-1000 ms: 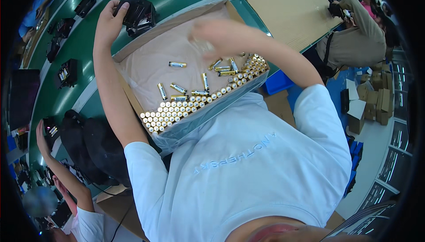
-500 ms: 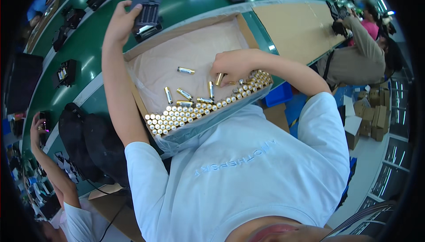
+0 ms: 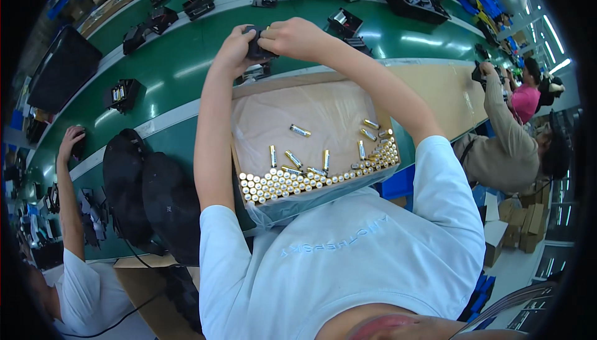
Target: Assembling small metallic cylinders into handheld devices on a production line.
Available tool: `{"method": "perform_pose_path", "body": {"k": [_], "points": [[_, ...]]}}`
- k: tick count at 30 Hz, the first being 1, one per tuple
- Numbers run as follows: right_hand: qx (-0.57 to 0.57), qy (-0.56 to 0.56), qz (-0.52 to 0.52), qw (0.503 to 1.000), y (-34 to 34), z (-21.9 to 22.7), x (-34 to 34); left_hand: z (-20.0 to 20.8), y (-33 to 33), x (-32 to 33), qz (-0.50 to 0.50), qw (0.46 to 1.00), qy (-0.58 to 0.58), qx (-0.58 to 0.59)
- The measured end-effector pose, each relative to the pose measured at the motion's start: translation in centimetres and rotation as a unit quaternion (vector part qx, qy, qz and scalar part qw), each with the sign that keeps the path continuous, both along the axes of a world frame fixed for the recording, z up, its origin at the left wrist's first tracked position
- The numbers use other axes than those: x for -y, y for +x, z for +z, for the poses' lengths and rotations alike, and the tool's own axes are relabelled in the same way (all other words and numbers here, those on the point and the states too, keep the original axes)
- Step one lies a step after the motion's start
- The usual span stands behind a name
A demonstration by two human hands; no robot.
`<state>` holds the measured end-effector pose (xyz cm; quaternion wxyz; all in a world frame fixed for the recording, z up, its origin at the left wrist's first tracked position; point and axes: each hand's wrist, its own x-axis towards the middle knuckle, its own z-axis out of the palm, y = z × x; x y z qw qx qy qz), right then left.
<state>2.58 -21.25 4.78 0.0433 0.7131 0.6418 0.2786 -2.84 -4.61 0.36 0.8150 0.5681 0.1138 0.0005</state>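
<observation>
So I'm watching this through the head cam, and both hands are up past the far edge of the carton (image 3: 267,107), meeting on a small black case (image 3: 254,40). The left hand (image 3: 235,46) has it pinched, thumb and fingers closed on its near side, so the case sits at about 2 o'clock from that hand. The right hand (image 3: 293,36) is bunched up with the fingertips right on the case, which is at 9 o'clock from there; can't tell if there's anything tucked inside those fingers. Another black unit (image 3: 256,71) is partly hidden at 6 o'clock from the case. The carton is roughly 5 o'clock from the case: upright batteries (image 3: 280,184) packed along the near side, loose ones like this lone battery (image 3: 300,130) lying flat. Over at 8 o'clock from the left hand there's a black tray (image 3: 124,94) with batteries in it, on the green bench (image 3: 385,23).
</observation>
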Motion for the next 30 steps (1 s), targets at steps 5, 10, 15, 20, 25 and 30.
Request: {"method": "perform_pose_path", "body": {"k": [5, 10, 15, 20, 25, 30], "points": [[-0.124, 0.054, 0.049, 0.99, 1.0, -0.2, -0.5, 0.1, -0.1, -0.2, 0.031, 0.998, -0.051, -0.023], [-0.375, 0.187, -0.003, 0.908, 0.4, -0.2, 0.0, 0.0, 0.3, -0.3, 0.059, 0.998, -0.017, -0.032], [-0.593, 0.228, -0.133, 0.761, -0.8, 1.1, -0.6, -2.1, 1.1, -0.7, 0.098, 0.99, 0.102, 0.026], [-0.532, 0.145, -0.217, 0.805, -1.3, 2.1, -2.6, -2.1, 0.9, -0.8, 0.11, 0.988, 0.098, 0.05], [-0.454, 0.105, -0.208, 0.86, 0.3, 1.9, -4.0, -1.3, 0.9, -1.4, 0.109, 0.994, -0.002, 0.023], [-0.402, 0.201, -0.079, 0.89, 1.8, -0.1, -3.8, -1.4, 1.3, -2.6, 0.131, 0.987, -0.089, 0.029]]}}
